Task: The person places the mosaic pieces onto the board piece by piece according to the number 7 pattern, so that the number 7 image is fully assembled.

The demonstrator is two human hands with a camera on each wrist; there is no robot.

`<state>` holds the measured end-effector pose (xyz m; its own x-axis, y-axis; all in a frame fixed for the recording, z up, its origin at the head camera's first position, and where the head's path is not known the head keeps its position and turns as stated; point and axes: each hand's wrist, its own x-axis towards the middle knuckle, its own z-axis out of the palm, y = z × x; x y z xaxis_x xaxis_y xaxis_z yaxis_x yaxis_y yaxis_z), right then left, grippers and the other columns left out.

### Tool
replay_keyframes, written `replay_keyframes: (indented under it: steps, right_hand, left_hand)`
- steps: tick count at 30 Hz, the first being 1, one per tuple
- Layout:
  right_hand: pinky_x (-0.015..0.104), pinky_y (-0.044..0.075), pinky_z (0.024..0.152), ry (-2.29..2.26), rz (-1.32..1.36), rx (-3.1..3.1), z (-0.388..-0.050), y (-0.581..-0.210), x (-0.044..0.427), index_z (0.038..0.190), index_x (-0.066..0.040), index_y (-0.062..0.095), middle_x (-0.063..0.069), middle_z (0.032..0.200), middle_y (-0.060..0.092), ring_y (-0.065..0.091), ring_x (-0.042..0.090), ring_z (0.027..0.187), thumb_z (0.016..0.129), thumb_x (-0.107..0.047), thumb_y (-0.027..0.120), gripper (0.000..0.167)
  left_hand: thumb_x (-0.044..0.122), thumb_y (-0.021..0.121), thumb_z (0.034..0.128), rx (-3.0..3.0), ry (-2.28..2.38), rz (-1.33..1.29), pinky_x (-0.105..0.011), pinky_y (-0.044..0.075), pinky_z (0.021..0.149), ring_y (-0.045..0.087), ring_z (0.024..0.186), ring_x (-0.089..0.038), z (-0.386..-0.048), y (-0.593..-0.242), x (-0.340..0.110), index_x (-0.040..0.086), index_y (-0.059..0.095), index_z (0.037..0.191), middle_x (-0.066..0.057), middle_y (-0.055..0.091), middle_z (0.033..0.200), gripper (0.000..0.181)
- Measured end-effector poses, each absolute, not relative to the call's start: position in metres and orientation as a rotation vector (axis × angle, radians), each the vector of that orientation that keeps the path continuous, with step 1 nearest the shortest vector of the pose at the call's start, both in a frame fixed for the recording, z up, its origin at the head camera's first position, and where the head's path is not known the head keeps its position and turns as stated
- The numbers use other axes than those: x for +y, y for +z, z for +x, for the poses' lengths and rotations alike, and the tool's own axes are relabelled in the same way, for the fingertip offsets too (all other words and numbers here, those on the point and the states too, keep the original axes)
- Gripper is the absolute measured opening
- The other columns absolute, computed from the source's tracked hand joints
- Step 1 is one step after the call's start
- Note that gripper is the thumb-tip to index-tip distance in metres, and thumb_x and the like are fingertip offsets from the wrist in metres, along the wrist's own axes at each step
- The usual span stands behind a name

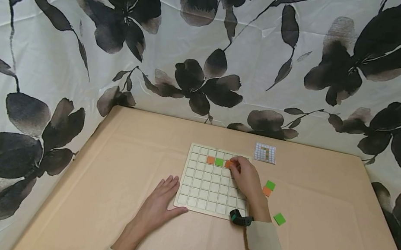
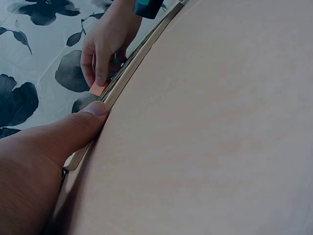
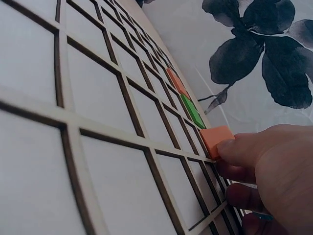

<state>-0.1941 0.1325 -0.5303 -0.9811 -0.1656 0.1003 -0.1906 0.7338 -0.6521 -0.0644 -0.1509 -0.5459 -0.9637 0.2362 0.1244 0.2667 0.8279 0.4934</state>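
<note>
A pale grid board [image 1: 204, 184] lies on the table, seen from above in the head view. In one of its upper rows sit an orange square tile [image 1: 210, 160] and, beside it, a green square tile [image 1: 219, 162]. My right hand [image 1: 246, 178] pinches another orange tile [image 3: 216, 141] between thumb and fingers, tilted over the cell just right of the green one. My left hand [image 1: 159, 205] lies at the board's lower left side with fingers extended; its thumb [image 2: 95, 108] touches the board's edge in the left wrist view.
Right of the board lie a green tile [image 1: 271, 185] touching an orange tile [image 1: 266, 191], and a separate green tile [image 1: 279, 219] nearer me. A small printed grid card [image 1: 264, 153] lies by the board's upper right corner. Floral cloth [image 1: 197, 46] hangs behind the table [image 1: 325, 232].
</note>
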Motion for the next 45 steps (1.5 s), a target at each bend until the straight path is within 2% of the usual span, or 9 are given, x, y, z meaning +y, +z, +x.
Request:
replay_keyframes:
  steps: [17, 25, 45]
  right_hand:
    - [0.029, 0.047, 0.067, 0.964, 0.389, -2.915, -0.1957, -0.5313, 0.1321, 0.127, -0.007, 0.070, 0.007, 0.101, 0.065, 0.055, 0.017, 0.079, 0.101, -0.021, 0.062, 0.031]
    - [0.028, 0.046, 0.065, 0.914, 0.419, -2.897, -0.1940, -0.5300, 0.1319, 0.127, -0.008, 0.070, 0.006, 0.098, 0.062, 0.053, 0.016, 0.076, 0.099, -0.019, 0.064, 0.030]
    - [0.028, 0.045, 0.068, 0.970, 0.416, -2.921, -0.1890, -0.5289, 0.1345, 0.132, -0.006, 0.066, 0.007, 0.104, 0.066, 0.052, 0.016, 0.081, 0.099, -0.019, 0.064, 0.035]
  left_hand:
    - [0.061, 0.069, 0.0852, -2.971, -0.801, -0.397, -0.038, 0.018, 0.131, 0.031, 0.152, -0.027, -0.0658, -0.5442, -0.1506, -0.001, 0.047, 0.146, -0.012, 0.041, 0.158, 0.090]
    - [0.060, 0.069, 0.0852, -2.958, -0.799, -0.405, -0.038, 0.018, 0.131, 0.032, 0.152, -0.027, -0.0662, -0.5436, -0.1503, -0.002, 0.047, 0.146, -0.013, 0.042, 0.157, 0.090]
    - [0.059, 0.071, 0.0843, -2.945, -0.805, -0.411, -0.038, 0.019, 0.130, 0.034, 0.151, -0.028, -0.0647, -0.5462, -0.1504, -0.002, 0.049, 0.145, -0.013, 0.044, 0.156, 0.089]
